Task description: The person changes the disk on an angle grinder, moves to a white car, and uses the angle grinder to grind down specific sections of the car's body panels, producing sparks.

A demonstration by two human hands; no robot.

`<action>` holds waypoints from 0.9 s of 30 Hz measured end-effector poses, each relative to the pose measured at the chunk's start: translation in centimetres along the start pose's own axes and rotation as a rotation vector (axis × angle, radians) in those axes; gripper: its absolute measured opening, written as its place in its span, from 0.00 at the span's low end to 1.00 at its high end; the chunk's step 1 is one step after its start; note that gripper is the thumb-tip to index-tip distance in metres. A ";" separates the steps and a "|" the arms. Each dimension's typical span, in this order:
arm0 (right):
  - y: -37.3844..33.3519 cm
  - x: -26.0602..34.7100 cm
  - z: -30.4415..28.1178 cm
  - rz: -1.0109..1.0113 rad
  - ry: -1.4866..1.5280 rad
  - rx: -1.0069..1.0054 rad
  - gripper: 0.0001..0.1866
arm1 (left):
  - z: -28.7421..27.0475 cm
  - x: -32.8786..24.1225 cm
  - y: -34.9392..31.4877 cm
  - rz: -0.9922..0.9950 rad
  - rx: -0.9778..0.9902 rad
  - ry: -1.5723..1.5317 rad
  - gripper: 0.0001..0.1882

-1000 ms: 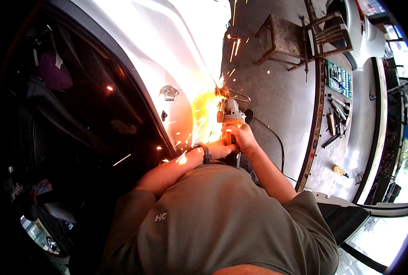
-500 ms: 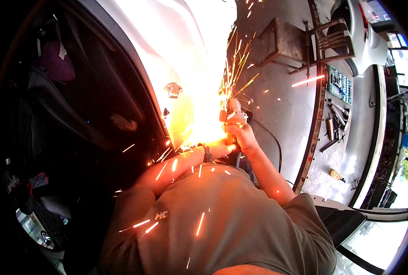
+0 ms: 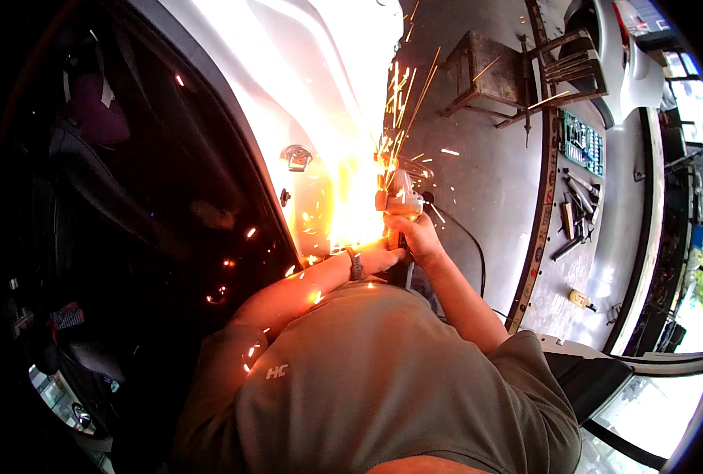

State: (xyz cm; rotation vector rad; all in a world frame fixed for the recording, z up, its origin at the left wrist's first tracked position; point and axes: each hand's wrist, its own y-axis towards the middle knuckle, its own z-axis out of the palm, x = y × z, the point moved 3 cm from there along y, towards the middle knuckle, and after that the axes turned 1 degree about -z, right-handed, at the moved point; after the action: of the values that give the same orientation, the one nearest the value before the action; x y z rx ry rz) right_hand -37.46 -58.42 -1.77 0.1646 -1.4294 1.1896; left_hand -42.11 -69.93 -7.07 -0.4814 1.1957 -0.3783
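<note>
The grinder [image 3: 399, 201] was up against the white car panel [image 3: 320, 95], throwing sparks all over. Honestly it could've kicked back or burned that shirt [image 3: 383, 379]. Right hand [image 3: 420, 237] was clamped round its body, left hand [image 3: 383, 257] just below it, grip lost in glare, both arms stretched forward.

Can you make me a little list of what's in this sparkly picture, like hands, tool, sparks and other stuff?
left hand: gripping the angle grinder, wristband on the wrist
right hand: wrapped around the grinder body
tool: angle grinder, cord trailing over the floor
sparks: bright orange spray against the white car body
nearby: door striker on the pillar, hand tools lying on the concrete floor, wooden stool
</note>
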 end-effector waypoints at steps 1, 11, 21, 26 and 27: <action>0.0 0.2 -0.2 0.011 0.011 -0.025 0.16 | 0.0 -1.7 -0.7 -0.056 -0.005 0.027 0.17; 0.2 -0.2 -0.4 0.000 0.037 0.004 0.15 | 0.2 -0.9 -0.7 -0.112 0.047 -0.241 0.15; -0.6 1.5 0.5 0.064 0.047 0.001 0.20 | -0.4 0.8 -0.2 -0.107 0.036 -0.127 0.17; -0.5 1.5 0.0 0.046 0.000 -0.041 0.22 | 0.1 -1.8 -1.5 -0.211 0.028 -0.136 0.17; -0.8 2.2 0.5 0.023 0.031 -0.009 0.22 | 0.2 -1.8 -1.6 -0.199 0.041 -0.207 0.17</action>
State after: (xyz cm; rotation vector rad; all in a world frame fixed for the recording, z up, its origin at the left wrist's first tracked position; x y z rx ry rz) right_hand -37.88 -57.96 0.56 0.1234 -1.4131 1.1989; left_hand -42.59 -70.30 -4.73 -0.5920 0.9411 -0.5097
